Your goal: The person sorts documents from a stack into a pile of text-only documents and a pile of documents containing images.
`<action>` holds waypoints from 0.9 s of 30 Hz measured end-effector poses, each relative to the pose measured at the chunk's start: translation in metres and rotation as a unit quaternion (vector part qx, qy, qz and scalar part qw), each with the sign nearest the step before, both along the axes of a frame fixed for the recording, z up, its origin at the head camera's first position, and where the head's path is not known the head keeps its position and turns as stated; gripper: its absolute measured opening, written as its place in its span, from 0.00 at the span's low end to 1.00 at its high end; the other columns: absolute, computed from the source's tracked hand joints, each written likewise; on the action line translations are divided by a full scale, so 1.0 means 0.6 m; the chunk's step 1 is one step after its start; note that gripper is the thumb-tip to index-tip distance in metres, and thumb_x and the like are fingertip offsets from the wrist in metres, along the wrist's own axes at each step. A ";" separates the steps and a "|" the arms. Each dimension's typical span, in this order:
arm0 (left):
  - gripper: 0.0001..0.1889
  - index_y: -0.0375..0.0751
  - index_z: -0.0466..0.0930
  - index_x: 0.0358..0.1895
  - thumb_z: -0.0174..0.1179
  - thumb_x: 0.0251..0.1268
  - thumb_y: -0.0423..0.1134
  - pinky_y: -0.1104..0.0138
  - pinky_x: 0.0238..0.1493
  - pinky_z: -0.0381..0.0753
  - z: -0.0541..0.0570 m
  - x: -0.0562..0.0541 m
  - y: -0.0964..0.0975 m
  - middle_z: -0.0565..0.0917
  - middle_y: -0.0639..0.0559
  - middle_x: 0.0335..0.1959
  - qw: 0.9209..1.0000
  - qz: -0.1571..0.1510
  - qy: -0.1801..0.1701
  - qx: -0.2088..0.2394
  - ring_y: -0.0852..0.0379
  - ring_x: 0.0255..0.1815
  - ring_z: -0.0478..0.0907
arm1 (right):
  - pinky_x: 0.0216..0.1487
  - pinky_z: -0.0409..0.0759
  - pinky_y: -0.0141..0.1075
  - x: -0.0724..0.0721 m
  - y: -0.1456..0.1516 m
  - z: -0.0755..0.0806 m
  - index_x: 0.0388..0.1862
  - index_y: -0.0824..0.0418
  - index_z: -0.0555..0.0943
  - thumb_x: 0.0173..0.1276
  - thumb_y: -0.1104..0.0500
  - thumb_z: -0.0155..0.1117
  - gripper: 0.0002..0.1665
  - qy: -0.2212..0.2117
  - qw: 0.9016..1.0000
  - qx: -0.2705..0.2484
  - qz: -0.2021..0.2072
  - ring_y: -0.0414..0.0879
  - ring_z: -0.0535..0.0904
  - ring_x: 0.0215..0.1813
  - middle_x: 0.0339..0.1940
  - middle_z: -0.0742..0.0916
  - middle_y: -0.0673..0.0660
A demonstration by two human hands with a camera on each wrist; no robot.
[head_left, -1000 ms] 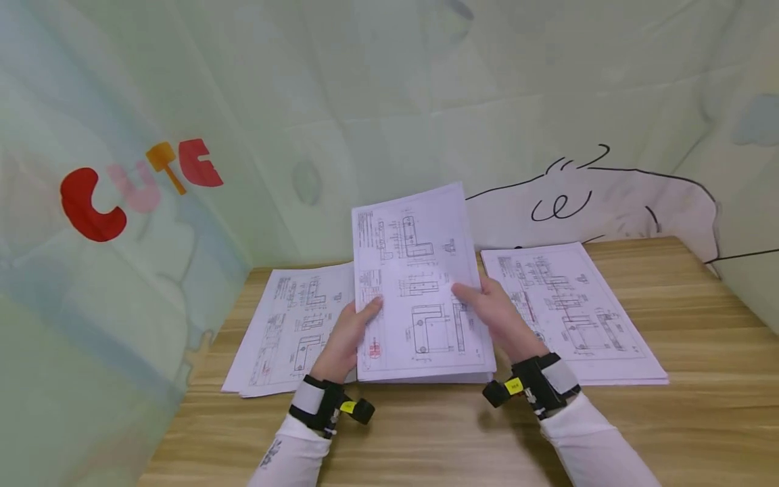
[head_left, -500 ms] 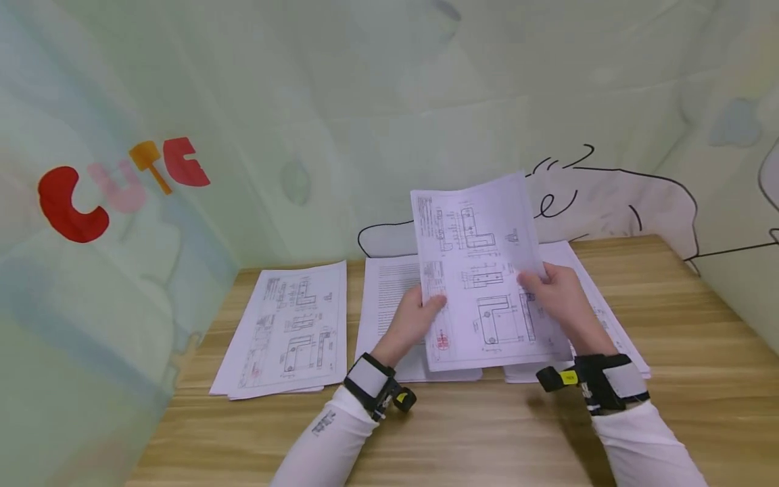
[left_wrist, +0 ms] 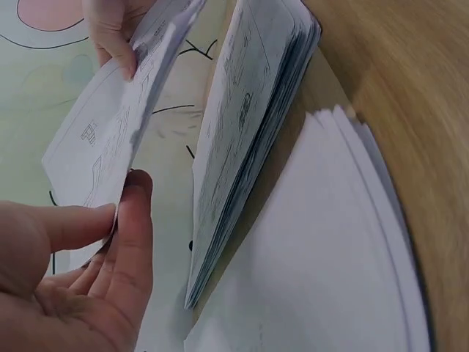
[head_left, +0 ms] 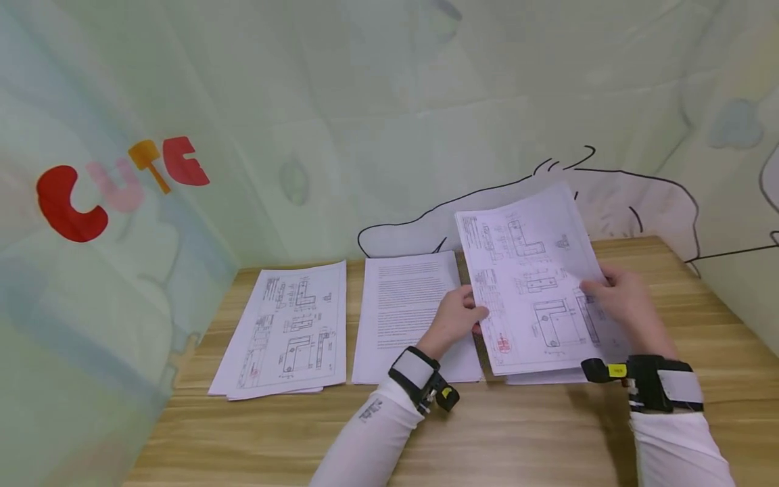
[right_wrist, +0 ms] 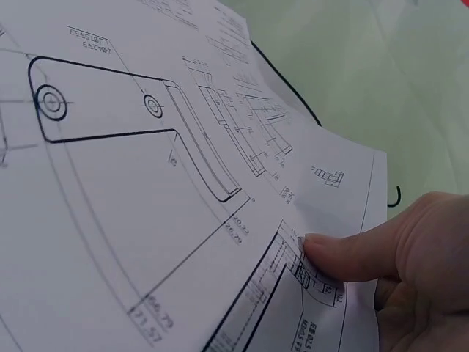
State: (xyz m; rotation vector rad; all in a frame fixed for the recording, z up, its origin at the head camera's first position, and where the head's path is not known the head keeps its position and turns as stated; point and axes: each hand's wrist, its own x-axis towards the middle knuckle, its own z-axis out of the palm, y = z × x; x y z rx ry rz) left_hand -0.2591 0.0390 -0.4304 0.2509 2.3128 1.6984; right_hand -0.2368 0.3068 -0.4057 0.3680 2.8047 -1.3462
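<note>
Both hands hold a stack of paper sheets [head_left: 529, 284] printed with technical line drawings and a red stamp. My left hand [head_left: 453, 316] pinches its left edge, thumb on the front and fingers behind, as the left wrist view shows. On the opposite edge my right hand [head_left: 627, 304] grips it, thumb across the printed face; its other fingers are mostly hidden behind the paper. The held sheets are raised and tilted, bowing slightly, over the right-hand paper stack [left_wrist: 256, 110], which they nearly cover in the head view.
A stack of text pages [head_left: 408, 304] lies mid-table, just left of the held sheets. Farther left is another pile of drawings [head_left: 292, 331], its sheets slightly uneven. The wooden table [head_left: 255, 439] meets a printed cloth backdrop [head_left: 365, 135] behind and at left.
Both hands have carried the held sheets rightward, from above the middle stack to above the right one, and slightly lower. The text pages have come into view. The head view has shifted slightly right.
</note>
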 end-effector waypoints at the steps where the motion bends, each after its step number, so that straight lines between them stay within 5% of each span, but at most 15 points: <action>1: 0.23 0.41 0.75 0.65 0.60 0.65 0.30 0.70 0.28 0.83 -0.003 0.001 0.007 0.88 0.48 0.35 1.000 0.009 -0.004 0.000 0.60 0.25 0.81 | 0.46 0.70 0.52 0.000 0.005 -0.003 0.77 0.69 0.57 0.79 0.52 0.46 0.35 -0.002 1.000 0.005 -0.005 0.64 0.73 0.52 0.62 0.74 0.75; 8: 0.30 0.41 0.70 0.70 0.62 0.63 0.29 0.73 0.23 0.78 -0.021 0.011 0.053 0.84 0.53 0.32 0.998 0.051 -0.017 -0.029 0.62 0.19 0.76 | 0.42 0.72 0.51 -0.002 0.024 -0.029 0.72 0.73 0.64 0.76 0.58 0.52 0.31 0.006 0.998 0.057 -0.029 0.65 0.75 0.49 0.59 0.75 0.77; 12: 0.24 0.41 0.76 0.63 0.62 0.63 0.29 0.76 0.20 0.72 -0.024 0.018 0.063 0.83 0.53 0.35 0.996 0.043 0.004 -0.083 0.65 0.19 0.74 | 0.41 0.73 0.51 -0.007 0.029 -0.049 0.72 0.74 0.63 0.75 0.60 0.53 0.31 -0.009 0.997 0.075 -0.033 0.65 0.76 0.47 0.58 0.75 0.77; 17: 0.08 0.39 0.81 0.45 0.61 0.62 0.31 0.74 0.21 0.66 -0.027 0.022 0.060 0.78 0.54 0.27 0.985 0.022 0.043 -0.165 0.64 0.21 0.70 | 0.43 0.74 0.53 -0.014 0.031 -0.065 0.74 0.75 0.59 0.74 0.61 0.52 0.34 -0.035 0.996 0.081 -0.031 0.66 0.75 0.48 0.60 0.73 0.79; 24: 0.21 0.37 0.79 0.62 0.61 0.66 0.39 0.73 0.21 0.69 -0.014 0.032 0.060 0.85 0.46 0.52 0.978 0.007 0.030 -0.207 0.62 0.25 0.73 | 0.40 0.73 0.50 -0.011 0.029 -0.065 0.72 0.76 0.62 0.74 0.60 0.52 0.33 -0.039 0.993 0.102 -0.033 0.65 0.74 0.48 0.59 0.74 0.79; 27: 0.19 0.36 0.81 0.57 0.59 0.68 0.43 0.73 0.20 0.67 -0.010 0.033 0.060 0.85 0.44 0.44 0.973 -0.001 0.030 -0.230 0.62 0.25 0.73 | 0.37 0.71 0.46 -0.005 0.027 -0.061 0.66 0.77 0.69 0.73 0.58 0.53 0.29 -0.049 0.990 0.129 -0.032 0.63 0.74 0.44 0.53 0.78 0.77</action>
